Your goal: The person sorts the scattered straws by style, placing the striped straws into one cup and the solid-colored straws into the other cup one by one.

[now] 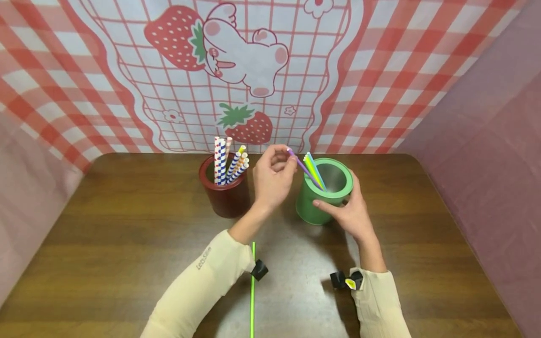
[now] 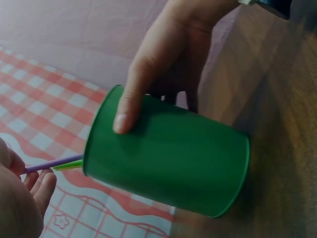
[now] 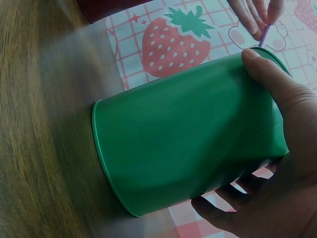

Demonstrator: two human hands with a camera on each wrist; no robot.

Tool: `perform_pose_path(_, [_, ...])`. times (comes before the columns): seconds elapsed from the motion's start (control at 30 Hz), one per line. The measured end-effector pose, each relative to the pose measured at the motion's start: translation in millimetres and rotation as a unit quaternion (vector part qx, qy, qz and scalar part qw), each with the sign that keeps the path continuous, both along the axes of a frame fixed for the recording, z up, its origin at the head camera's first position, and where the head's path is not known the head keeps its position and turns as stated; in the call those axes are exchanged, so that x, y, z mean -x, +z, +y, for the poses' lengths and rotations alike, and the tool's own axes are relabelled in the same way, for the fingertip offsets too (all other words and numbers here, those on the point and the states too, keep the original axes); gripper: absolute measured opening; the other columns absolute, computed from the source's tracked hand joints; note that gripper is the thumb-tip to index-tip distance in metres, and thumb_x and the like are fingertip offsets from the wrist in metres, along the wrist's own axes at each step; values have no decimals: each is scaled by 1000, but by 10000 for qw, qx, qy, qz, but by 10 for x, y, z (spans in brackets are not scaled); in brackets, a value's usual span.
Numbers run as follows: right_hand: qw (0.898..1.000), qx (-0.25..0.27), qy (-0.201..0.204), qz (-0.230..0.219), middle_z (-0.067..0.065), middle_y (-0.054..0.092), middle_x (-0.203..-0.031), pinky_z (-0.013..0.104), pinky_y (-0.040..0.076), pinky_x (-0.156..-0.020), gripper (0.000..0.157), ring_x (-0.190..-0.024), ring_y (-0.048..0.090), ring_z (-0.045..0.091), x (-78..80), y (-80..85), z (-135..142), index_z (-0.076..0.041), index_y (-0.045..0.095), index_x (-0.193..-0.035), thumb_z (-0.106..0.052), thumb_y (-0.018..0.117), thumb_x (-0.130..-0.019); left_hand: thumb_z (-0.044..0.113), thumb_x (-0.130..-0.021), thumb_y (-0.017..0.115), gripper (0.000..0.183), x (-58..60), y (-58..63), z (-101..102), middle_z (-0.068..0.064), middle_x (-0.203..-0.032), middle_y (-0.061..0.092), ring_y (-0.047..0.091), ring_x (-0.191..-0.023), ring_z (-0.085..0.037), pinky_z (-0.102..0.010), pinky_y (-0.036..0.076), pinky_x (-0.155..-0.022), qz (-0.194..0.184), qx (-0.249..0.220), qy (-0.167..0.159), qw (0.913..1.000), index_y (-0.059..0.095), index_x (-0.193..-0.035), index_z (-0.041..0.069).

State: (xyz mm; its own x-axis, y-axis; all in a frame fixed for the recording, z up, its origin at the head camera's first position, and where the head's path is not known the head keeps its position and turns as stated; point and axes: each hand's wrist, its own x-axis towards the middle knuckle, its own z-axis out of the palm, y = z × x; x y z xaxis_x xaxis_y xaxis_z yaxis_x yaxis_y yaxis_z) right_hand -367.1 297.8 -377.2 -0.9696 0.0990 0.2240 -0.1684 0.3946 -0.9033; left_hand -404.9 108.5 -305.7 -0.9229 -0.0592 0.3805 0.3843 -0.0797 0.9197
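Observation:
Between thumb and fingers, my left hand (image 1: 274,180) pinches the upper end of a purple straw (image 1: 305,169). The straw's lower part is inside the green cup (image 1: 314,209), leaning over its left rim. Lime-green and blue straws (image 1: 313,168) lean beside it in the same cup. My right hand (image 1: 352,213) grips the cup from the right, thumb across the front; its fingers reach round the far side, as the right wrist view shows. In the left wrist view, the purple straw (image 2: 54,163) runs from the left fingertips to the cup's rim.
Left of my left hand stands a dark red cup (image 1: 228,202) with several striped and dotted paper straws (image 1: 220,162). A lime-green straw (image 1: 252,305) lies on the wooden table (image 1: 105,249), partly under the left sleeve. Behind the table hangs a checked strawberry cloth (image 1: 380,94).

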Motion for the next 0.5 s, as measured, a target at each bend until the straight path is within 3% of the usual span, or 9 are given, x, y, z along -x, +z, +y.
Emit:
perform_pose_path(0.07, [10000, 6, -59, -22, 9, 44, -139, 55, 36, -100, 103, -124, 43, 25, -4, -6, 10, -19, 20, -150, -19, 86, -71, -3, -86, 62, 16, 61, -111, 56, -24, -94, 68, 69, -82, -36, -29, 57, -69, 7, 78, 23, 10000, 60, -101, -8])
perform_pose_path(0.23, [9999, 70, -64, -74, 9, 44, -139, 53, 36, -100, 102, -124, 43, 25, -10, -44, -2, -19, 21, -150, -20, 86, -72, 1, -86, 65, 13, 83, -250, 114, -17, -91, 71, 69, -80, -25, -25, 56, -72, 80, 404, 35, 9991, 62, -98, -2])
perform_pose_path(0.5, [10000, 6, 33, -21, 8, 44, -138, 54, 36, -99, 103, -124, 43, 24, 20, 1, -2, -20, 20, -150, -19, 86, -72, 4, -85, 65, 12, 100, -324, 158, -10, -88, 72, 68, -78, -16, -22, 55, -72, 379, 786, 167, 9960, 63, -97, 2])
